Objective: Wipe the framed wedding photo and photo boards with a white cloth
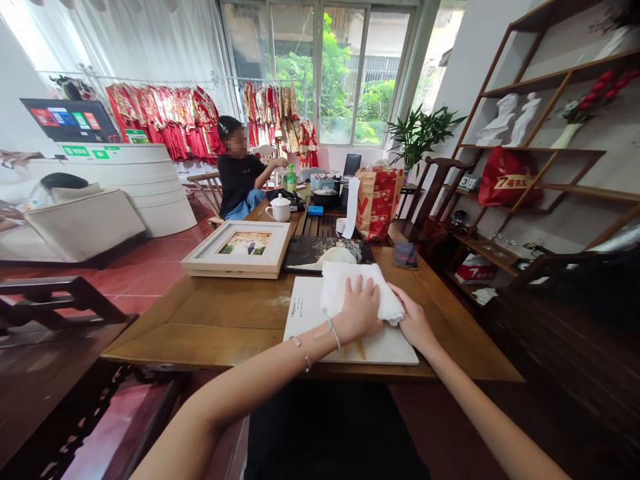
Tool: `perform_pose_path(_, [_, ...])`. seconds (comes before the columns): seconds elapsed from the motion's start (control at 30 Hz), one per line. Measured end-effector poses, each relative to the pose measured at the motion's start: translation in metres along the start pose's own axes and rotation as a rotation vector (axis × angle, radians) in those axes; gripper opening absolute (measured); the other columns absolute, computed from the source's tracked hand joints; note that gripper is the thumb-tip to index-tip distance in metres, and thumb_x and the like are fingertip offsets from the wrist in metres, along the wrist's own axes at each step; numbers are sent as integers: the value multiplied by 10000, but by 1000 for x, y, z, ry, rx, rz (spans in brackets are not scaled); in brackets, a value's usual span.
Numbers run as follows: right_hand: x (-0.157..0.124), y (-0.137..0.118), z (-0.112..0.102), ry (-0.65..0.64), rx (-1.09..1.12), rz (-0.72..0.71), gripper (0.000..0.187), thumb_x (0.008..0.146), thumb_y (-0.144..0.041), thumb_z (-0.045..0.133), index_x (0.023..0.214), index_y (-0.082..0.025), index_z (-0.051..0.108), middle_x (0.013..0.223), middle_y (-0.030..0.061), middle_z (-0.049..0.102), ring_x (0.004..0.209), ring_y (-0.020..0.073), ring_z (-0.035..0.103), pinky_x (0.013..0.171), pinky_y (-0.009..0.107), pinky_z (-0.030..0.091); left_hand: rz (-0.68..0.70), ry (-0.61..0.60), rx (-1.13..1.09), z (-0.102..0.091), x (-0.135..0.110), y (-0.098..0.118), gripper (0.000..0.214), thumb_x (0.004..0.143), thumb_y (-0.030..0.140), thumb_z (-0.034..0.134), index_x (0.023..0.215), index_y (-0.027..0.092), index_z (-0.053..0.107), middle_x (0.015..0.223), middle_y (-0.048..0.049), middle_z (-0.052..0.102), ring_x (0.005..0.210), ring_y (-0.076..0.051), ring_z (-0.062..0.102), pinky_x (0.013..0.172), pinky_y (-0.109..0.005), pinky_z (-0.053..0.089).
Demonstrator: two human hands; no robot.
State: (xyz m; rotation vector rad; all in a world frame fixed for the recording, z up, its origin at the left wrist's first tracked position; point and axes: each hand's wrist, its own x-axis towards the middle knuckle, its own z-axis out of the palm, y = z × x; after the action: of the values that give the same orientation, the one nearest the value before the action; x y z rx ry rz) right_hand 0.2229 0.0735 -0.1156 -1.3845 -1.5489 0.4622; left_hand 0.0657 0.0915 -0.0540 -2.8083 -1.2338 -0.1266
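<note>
A folded white cloth [357, 283] lies over a flat white board [305, 327] at the near edge of the wooden table. Small dark print runs down the board's left side, and yellowish marks show below the cloth. My left hand [359, 310] rests on the cloth with its fingers spread, wearing a bracelet at the wrist. At the cloth's right corner, my right hand [414, 321] has its fingers closed on the cloth's edge; its fingertips are partly hidden. Just beyond the board is a dark panel with a floral picture [305, 253].
A white picture frame [203, 257] lies at the left of the wooden table [200, 327]. Further back are a lidded white cup [281, 209], a red paper bag [383, 207] and a green bottle [291, 179]. Another person [239, 177] sits at the far left side.
</note>
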Motion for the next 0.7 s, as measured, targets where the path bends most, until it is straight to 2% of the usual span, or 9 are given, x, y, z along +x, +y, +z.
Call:
perform_pose_path(0.1, [0,2,0,8,4,14,524,773,-184,442,1290,-209,526,1240,87,636,1147,262,583,966,421,451,-3,-3,0,2,11,-3,678,790,368,571,1378,105,356,1474,-174,302,1357,-363,223,1076,-550,200])
perform_pose_path(0.17, [1,4,-1,3,17,31,475,817,-252,433,1276,-187,536,1234,109,636,1145,272,584,970,433,448,-5,-5,4,1,4,4,675,793,365,569,1375,93,361,1475,-187,297,1356,-371,227,1076,-554,192])
perform_pose_path(0.33, [6,9,-3,56,80,73,444,895,-448,384,1190,-191,592,1247,122,625,1190,271,554,1034,450,396,85,-20,16,0,-49,47,800,759,406,593,1395,6,320,1478,-255,245,1360,-445,169,1078,-607,149])
perform_pose_path(0.43, [8,8,-3,43,159,90,435,894,-473,407,1165,-195,603,1245,125,627,1179,259,567,1037,450,400,130,-1,1,2,-82,68,869,760,454,581,1413,-28,268,1491,-278,175,1367,-464,106,1089,-613,133])
perform_pose_path(0.5, [7,6,-3,11,175,87,424,876,-463,453,1167,-194,605,1243,124,630,1169,259,577,1025,443,418,147,-14,-9,1,-94,73,872,772,471,572,1417,-27,262,1494,-277,160,1375,-444,100,1104,-589,137])
perform_pose_path(0.6, [4,4,-4,-25,118,60,401,851,-418,498,1171,-203,610,1223,112,645,1143,259,597,994,426,453,114,-67,-17,-5,-88,65,828,771,452,585,1412,12,301,1483,-263,218,1381,-403,158,1106,-552,175])
perform_pose_path(0.7, [2,5,-4,-31,21,7,382,841,-342,492,1174,-200,615,1212,110,653,1117,266,613,969,431,468,21,-74,-3,-10,-60,44,758,772,385,598,1394,38,338,1470,-249,270,1368,-380,223,1088,-525,219])
